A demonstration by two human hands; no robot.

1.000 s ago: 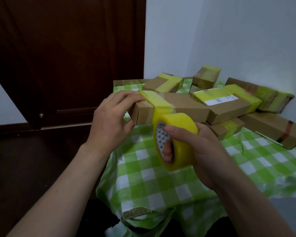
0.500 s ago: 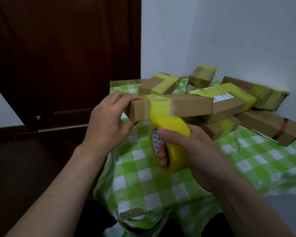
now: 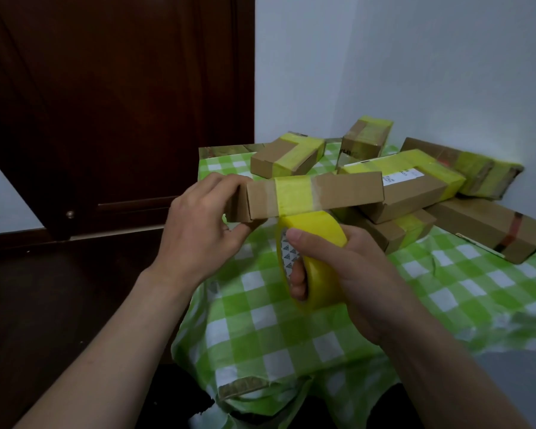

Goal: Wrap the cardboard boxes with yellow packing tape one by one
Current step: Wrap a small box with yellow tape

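My left hand point(image 3: 203, 230) grips the left end of a long narrow cardboard box point(image 3: 347, 191), held level above the table. A band of yellow tape point(image 3: 293, 195) runs around the box near its left third. Just under the box, my right hand point(image 3: 347, 270) holds the yellow tape roll point(image 3: 314, 243), fingers through its core and thumb on top. The roll touches the box's lower edge where the tape comes off.
A green-and-white checked cloth point(image 3: 260, 320) covers the small table. Several boxes with yellow tape point(image 3: 415, 178) are piled at the back right against the white wall, plus a plain box with a red stripe point(image 3: 489, 230). A dark wooden door point(image 3: 115, 103) stands to the left.
The box has turned so the taped face now faces me, and the roll has gone from in front of the box to beneath it, laying tape around.
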